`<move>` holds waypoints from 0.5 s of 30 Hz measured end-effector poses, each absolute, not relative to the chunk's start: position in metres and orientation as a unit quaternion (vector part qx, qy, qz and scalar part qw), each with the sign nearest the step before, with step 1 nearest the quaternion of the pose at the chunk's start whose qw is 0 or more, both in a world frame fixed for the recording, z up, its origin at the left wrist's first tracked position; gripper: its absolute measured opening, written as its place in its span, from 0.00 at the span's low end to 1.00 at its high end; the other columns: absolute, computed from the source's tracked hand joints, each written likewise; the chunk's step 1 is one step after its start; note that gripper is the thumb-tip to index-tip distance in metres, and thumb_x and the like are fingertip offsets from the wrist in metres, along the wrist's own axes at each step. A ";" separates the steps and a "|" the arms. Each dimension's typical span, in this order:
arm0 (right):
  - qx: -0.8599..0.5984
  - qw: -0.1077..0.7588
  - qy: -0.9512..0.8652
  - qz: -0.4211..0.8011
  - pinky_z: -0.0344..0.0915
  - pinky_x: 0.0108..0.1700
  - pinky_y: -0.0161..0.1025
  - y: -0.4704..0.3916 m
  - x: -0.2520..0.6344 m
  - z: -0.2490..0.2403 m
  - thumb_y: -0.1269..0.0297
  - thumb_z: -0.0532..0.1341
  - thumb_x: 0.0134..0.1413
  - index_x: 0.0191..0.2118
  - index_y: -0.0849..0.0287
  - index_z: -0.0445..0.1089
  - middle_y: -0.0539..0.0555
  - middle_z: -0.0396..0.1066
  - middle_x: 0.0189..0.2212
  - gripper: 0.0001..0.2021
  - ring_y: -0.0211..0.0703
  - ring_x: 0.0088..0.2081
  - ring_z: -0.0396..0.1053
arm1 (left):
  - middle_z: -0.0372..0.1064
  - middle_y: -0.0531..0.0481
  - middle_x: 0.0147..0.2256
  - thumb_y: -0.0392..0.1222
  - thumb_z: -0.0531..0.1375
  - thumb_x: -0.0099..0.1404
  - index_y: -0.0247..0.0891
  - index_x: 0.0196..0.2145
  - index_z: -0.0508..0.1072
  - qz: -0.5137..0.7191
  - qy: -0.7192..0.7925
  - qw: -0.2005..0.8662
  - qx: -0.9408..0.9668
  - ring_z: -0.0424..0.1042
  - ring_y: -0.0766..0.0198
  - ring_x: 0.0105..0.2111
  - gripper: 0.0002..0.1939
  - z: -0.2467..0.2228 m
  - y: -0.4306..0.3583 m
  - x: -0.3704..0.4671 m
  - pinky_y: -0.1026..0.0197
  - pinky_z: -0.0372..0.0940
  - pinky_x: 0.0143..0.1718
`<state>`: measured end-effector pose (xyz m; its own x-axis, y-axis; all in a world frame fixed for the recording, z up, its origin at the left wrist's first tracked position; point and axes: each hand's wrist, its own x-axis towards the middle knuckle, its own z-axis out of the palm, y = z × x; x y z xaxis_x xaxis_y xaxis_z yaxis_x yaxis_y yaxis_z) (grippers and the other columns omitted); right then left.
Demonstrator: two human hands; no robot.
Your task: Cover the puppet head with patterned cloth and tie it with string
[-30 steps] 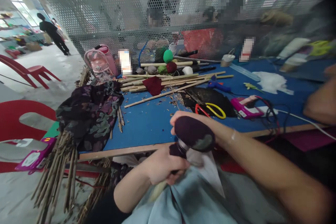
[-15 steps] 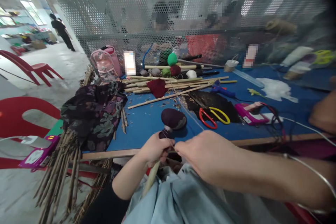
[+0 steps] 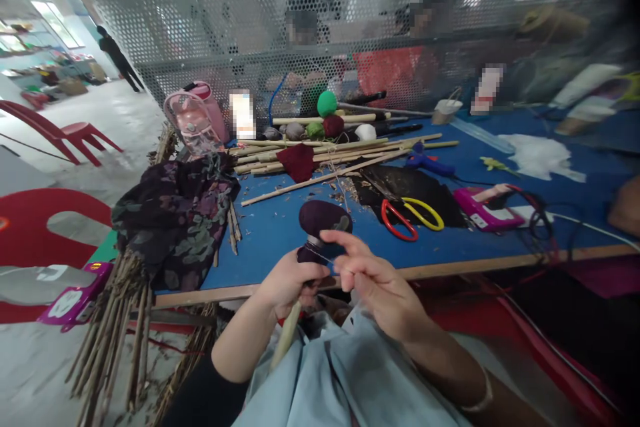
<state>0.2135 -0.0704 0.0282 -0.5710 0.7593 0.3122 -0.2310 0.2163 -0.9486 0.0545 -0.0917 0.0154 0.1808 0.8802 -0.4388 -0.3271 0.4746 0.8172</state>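
Observation:
My left hand (image 3: pixel 293 280) is closed around the neck of a mallet-like stick with a padded head (image 3: pixel 320 219) wrapped in dark purple cloth. Its pale wooden shaft (image 3: pixel 286 340) runs down toward my lap. Thread is wound around the cloth just below the head. From there a thin thread (image 3: pixel 324 257) leads to my right hand (image 3: pixel 375 280), whose thumb and fingers pinch it close beside the neck, with the index finger stretched over it. Scissors (image 3: pixel 411 219) with red and yellow handles lie on the table beyond my right hand.
Pale sticks (image 3: pixel 330 159), a dark red cloth piece (image 3: pixel 296 161) and several small balls lie along the back. A patterned dark cloth (image 3: pixel 175 213) hangs at the left edge above bundled twigs (image 3: pixel 113 327). A blue glue gun (image 3: pixel 427 161) and a perforated metal screen (image 3: pixel 200 20) stand beyond.
My right hand has turned and its forearm has swung in from the right, now coming up from below, with the index finger over the neck. My left hand keeps its hold.

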 end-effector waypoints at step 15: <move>-0.099 0.409 -0.285 0.862 0.41 0.19 0.31 -0.068 0.207 -0.006 0.60 0.60 0.50 0.20 0.58 0.56 0.45 0.38 0.15 0.15 0.36 0.21 0.41 | 0.61 0.57 0.16 0.37 0.59 0.50 0.38 0.37 0.59 0.483 0.303 0.797 0.200 0.51 0.77 0.11 0.17 0.018 -0.110 0.055 0.75 0.46 0.10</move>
